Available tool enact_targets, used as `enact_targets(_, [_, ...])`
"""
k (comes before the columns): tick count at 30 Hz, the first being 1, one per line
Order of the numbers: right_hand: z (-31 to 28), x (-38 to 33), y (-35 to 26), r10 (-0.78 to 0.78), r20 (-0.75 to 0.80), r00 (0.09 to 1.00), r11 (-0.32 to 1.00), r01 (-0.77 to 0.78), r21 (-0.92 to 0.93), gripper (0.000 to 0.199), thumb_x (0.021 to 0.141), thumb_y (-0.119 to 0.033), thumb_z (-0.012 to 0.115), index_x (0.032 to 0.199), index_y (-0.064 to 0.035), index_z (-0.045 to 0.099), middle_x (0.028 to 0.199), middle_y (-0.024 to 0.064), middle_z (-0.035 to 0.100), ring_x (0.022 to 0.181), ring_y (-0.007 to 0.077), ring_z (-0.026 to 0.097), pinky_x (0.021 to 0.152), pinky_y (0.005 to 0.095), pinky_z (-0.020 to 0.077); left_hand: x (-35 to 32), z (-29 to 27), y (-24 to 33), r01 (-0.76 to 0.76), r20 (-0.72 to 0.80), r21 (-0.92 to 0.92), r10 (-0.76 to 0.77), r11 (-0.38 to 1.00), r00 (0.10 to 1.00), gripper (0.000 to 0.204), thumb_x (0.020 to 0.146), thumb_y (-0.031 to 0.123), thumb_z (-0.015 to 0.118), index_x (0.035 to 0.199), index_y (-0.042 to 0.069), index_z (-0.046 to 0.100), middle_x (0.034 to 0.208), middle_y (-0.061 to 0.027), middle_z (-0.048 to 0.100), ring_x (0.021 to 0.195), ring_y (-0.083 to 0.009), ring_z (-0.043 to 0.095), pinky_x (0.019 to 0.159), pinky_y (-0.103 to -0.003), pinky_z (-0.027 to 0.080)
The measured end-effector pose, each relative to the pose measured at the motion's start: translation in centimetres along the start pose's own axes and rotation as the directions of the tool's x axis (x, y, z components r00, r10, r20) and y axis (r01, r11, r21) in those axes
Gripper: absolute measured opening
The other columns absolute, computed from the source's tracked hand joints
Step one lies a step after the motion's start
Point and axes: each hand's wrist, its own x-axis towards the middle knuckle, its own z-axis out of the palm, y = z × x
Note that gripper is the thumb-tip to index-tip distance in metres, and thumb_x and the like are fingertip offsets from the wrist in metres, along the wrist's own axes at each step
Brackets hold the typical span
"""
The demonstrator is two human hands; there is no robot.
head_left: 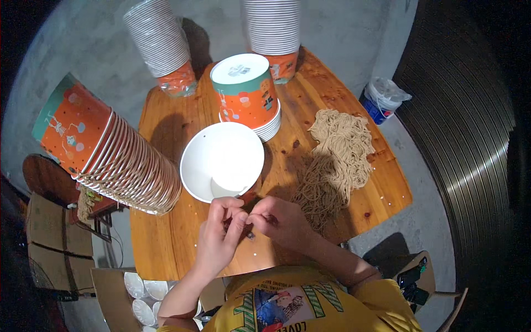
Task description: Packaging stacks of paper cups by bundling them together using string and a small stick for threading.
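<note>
Close together at the near side of the table, my left hand [220, 229] and my right hand [282, 221] meet with their fingertips pinched. Whatever they pinch is too small to make out. Just beyond my fingers a white-lined paper bucket [221, 157] lies tipped with its mouth toward me, its near rim by my left fingers. To the right of my right hand spreads a loose heap of tan cord [343, 149], its nearer part in shadow. Behind the bucket, several orange and green paper buckets [243, 102] stand nested upside down.
On the left leans a long stack of nested orange buckets [127, 157] with cord along their rims. Two tall bucket stacks [157, 39] [272, 27] stand at the back of the wooden table [166, 243]. Below are a cardboard box [105, 288] of white cups and, right, a blue-white pail [381, 102].
</note>
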Motion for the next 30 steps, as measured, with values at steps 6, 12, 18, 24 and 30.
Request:
enact_targets(6, [0.5, 0.2, 0.6, -0.033, -0.158, 0.987, 0.989, 0.009, -0.148, 0.015, 0.079, -0.005, 0.065, 0.082, -0.0058, 0.051, 0.065, 0.0043, 0.055, 0.053, 0.0107, 0.054, 0.05, 0.026, 0.0444, 1.0, -1.0, 0.1, -0.333, -0.114, 0.53, 0.455, 0.78, 0.883, 0.021, 0.081, 0.002, 0.06, 0.1, 0.003, 0.053, 0.091, -0.0132, 0.057, 0.083, -0.029, 0.055, 0.074, -0.038, 0.044])
enact_targets(12, [1.2, 0.9, 0.7, -0.035, -0.21, 0.977, 0.944, -0.036, -0.327, 0.019, 0.075, -0.007, 0.068, 0.077, -0.0065, 0.049, 0.056, 0.0066, 0.053, 0.048, 0.0168, 0.056, 0.046, 0.0297, 0.0447, 2.2, -1.4, -0.1, -0.327, -0.042, 0.663, 0.47, 0.673, 0.882, 0.029, 0.074, 0.001, 0.065, 0.101, 0.004, 0.055, 0.086, -0.0095, 0.053, 0.084, -0.0272, 0.05, 0.074, -0.038, 0.037])
enact_targets(18, [1.5, 1.0, 0.7, 0.016, -0.234, 0.972, 0.92, -0.106, -0.377, 0.018, 0.075, -0.009, 0.067, 0.077, -0.0055, 0.049, 0.059, 0.009, 0.056, 0.052, 0.0225, 0.06, 0.048, 0.0332, 0.0465, 2.3, -1.3, 0.1, -0.338, -0.019, 0.661, 0.466, 0.67, 0.885, 0.028, 0.073, 0.001, 0.065, 0.1, 0.006, 0.057, 0.081, -0.0077, 0.052, 0.08, -0.0254, 0.05, 0.071, -0.036, 0.036])
enact_targets(24, [1.4, 1.4, 0.9, 0.02, -0.196, 0.98, 0.929, -0.091, -0.359, 0.019, 0.076, -0.009, 0.068, 0.078, -0.0051, 0.049, 0.06, 0.0091, 0.056, 0.054, 0.0233, 0.06, 0.049, 0.0333, 0.0467, 2.2, -1.3, 0.2, -0.342, -0.012, 0.634, 0.451, 0.693, 0.892, 0.026, 0.073, 0.002, 0.065, 0.098, 0.005, 0.058, 0.08, -0.0076, 0.052, 0.079, -0.025, 0.05, 0.071, -0.036, 0.036])
enact_targets(30, [1.7, 1.9, 0.8, 0.056, -0.223, 0.973, 0.923, -0.136, -0.359, 0.019, 0.076, -0.008, 0.068, 0.078, -0.0048, 0.049, 0.061, 0.0095, 0.056, 0.055, 0.023, 0.061, 0.049, 0.0333, 0.0467, 2.4, -1.5, 0.3, -0.346, -0.004, 0.612, 0.441, 0.711, 0.898, 0.024, 0.076, 0.003, 0.063, 0.099, 0.005, 0.058, 0.08, -0.0087, 0.053, 0.078, -0.0257, 0.051, 0.071, -0.036, 0.037])
